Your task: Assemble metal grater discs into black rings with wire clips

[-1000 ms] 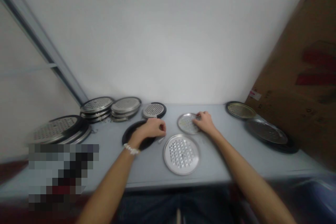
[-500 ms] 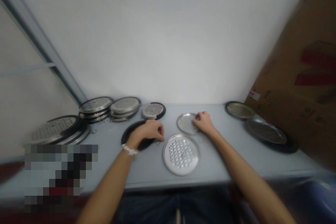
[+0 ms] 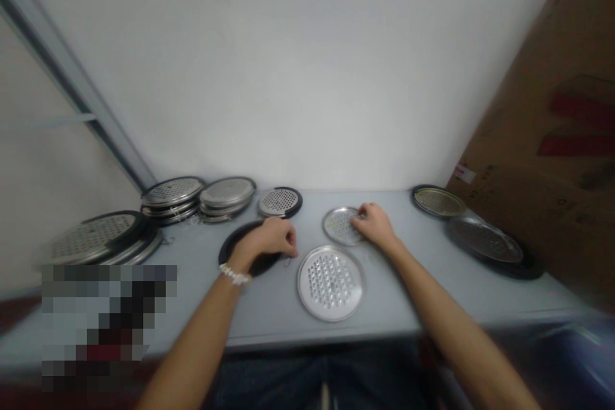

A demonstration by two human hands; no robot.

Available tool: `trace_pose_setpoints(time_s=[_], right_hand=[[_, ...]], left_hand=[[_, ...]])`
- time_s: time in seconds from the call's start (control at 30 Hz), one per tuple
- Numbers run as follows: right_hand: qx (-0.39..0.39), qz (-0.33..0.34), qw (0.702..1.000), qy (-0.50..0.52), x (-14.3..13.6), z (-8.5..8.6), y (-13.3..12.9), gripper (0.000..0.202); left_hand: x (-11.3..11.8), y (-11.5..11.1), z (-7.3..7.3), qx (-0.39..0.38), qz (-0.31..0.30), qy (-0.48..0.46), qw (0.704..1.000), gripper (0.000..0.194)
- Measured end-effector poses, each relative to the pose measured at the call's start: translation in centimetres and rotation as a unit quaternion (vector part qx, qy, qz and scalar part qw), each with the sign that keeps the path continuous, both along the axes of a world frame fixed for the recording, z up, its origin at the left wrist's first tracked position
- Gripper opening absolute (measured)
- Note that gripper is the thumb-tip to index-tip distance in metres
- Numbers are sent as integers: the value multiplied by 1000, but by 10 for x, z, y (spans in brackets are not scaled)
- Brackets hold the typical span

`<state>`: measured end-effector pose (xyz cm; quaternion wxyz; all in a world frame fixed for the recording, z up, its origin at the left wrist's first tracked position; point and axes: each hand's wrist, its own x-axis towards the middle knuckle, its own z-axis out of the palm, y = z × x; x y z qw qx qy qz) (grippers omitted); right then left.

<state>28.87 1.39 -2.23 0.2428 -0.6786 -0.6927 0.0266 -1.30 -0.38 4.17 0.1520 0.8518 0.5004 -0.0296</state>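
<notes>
My left hand is closed in a pinch above a round black disc, which it partly covers. A thin wire loop shows just under its fingertips; whether the fingers hold it, I cannot tell. My right hand is closed at the right rim of a small round metal grater plate lying on the table. Nearer to me, between both arms, a larger round grater plate with rows of raised holes lies flat, touched by neither hand.
Stacks of black-rimmed perforated discs stand at the back left and the near left. A single disc lies at the back. More round discs lie on the right, beside a large cardboard box.
Both hands stay almost where they were, the left in its pinch and the right at the small plate's rim. The view has shifted slightly.
</notes>
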Motion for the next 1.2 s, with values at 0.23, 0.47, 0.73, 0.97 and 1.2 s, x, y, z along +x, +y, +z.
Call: trace_pose_setpoints(time_s=[0.23,0.47,0.73,0.97,1.2], right_hand=[[-12,-17,999,-35,-3,8,-6,27],[-11,-12,999,-31,-5,8,-8,25],[-18,9,1000,4,-3,2,-3,32],[-28,41,998,29,-13,0,-7,38],[-23,58,997,48,-24,-5,-10,51]], left_hand=[[-6,-1,6,-14,-16,-9,1000,20],[-4,1,-2,7,-13,5,1000,9],[6,-2,-1,36,-6,13,999,9],[25,-3,-20,160,17,-58,985,23],[46,-8,-31,176,31,-99,979,24]])
